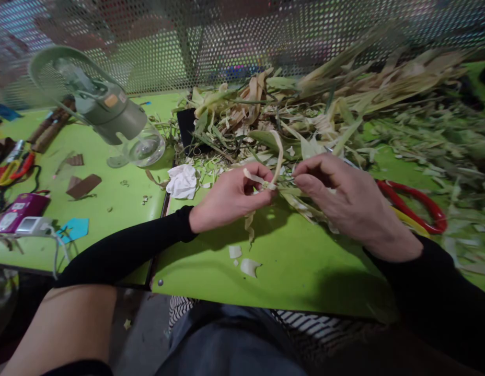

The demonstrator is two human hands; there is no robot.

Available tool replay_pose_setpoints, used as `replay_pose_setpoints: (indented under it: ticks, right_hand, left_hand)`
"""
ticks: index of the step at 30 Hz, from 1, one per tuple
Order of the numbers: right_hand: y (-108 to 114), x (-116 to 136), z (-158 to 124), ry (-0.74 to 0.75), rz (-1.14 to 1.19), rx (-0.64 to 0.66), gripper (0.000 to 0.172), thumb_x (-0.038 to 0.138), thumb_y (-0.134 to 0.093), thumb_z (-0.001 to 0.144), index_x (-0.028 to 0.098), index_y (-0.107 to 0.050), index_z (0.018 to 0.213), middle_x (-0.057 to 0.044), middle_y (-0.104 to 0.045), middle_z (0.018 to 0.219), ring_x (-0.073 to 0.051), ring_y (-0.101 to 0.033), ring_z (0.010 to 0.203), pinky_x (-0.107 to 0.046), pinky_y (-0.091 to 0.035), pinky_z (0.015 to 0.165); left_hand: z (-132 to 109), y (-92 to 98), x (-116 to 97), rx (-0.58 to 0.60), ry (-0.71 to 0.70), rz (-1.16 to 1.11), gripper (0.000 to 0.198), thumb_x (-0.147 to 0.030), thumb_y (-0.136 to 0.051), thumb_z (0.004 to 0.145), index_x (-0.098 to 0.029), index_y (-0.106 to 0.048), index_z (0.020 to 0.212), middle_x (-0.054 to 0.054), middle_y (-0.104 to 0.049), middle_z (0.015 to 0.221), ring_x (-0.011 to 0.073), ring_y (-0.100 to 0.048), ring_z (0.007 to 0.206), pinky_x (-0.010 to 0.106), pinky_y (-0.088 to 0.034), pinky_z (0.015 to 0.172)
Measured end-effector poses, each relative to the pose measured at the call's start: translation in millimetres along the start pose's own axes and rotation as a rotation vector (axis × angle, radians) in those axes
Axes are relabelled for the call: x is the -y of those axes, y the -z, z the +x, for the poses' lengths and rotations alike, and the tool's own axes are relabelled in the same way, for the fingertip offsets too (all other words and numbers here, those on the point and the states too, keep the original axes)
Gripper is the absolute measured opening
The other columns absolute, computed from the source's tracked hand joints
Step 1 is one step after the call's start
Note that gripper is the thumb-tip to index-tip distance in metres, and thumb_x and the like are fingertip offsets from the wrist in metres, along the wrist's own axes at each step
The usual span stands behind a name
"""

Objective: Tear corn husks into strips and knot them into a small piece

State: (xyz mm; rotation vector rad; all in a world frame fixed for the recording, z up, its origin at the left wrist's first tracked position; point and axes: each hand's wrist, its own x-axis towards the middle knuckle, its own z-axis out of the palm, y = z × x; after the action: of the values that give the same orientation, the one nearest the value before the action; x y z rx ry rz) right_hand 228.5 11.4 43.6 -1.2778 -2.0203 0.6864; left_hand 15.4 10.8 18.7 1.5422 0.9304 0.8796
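My left hand (230, 197) is closed on a pale dried leaf strip (279, 151) that curls up above my fingers. My right hand (344, 201) pinches the same bundle of strips from the right, fingers pressed together. Both hands meet above the green table (289, 266), in front of a big heap of dried leaves and husks (305, 109). Small pale scraps (248, 266) lie on the table below my left hand. Both arms wear black sleeves.
Red-handled scissors (417, 201) lie behind my right wrist. A crumpled white tissue (182, 181) sits left of my left hand. A green jar with a glass base (109, 115) lies on its side at the left. A perforated metal screen (227, 36) backs the table.
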Motion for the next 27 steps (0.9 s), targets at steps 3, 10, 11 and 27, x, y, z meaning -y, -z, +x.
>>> replay_pose_setpoints:
  ticks: [3,10,11,27]
  right_hand:
    - [-7,-1,-2,0.043,0.005,-0.070,0.039,0.067,-0.064,0.095,0.028,-0.069,0.095,-0.007,-0.073,0.090,-0.024,-0.062,0.077,-0.039,-0.044,0.069]
    - [-19,-2,-7,0.036,0.138,-0.110,0.037,0.059,-0.069,0.096,0.027,-0.068,0.078,-0.004,-0.072,0.082,-0.021,-0.062,0.072,-0.037,-0.048,0.066]
    - [-18,-1,-7,0.008,0.135,-0.118,0.039,0.060,-0.069,0.095,0.026,-0.066,0.076,-0.004,-0.071,0.080,-0.021,-0.060,0.070,-0.037,-0.047,0.065]
    - [-22,5,-6,-0.118,0.365,-0.049,0.035,0.059,-0.079,0.085,0.025,-0.069,0.084,-0.003,-0.072,0.084,-0.020,-0.065,0.075,-0.036,-0.054,0.071]
  left_hand:
    - [-4,-3.7,2,0.032,-0.055,0.160,0.015,-0.031,-0.068,0.089,-0.018,-0.062,0.093,-0.002,-0.063,0.078,0.0092,-0.050,0.064,0.025,-0.037,0.062]
    - [-7,-9.7,7,0.040,-0.050,0.126,0.029,-0.045,-0.073,0.089,-0.018,-0.063,0.096,-0.003,-0.058,0.072,0.0095,-0.044,0.060,0.025,-0.032,0.058]
    - [-7,-9.9,7,0.048,-0.038,0.106,0.033,-0.049,-0.072,0.090,-0.018,-0.063,0.098,-0.003,-0.060,0.072,0.0098,-0.045,0.060,0.025,-0.032,0.058]
    - [-13,-20.0,9,0.211,0.099,-0.051,0.039,-0.053,-0.076,0.087,-0.018,-0.060,0.083,-0.003,-0.055,0.071,0.0093,-0.046,0.063,0.025,-0.036,0.058]
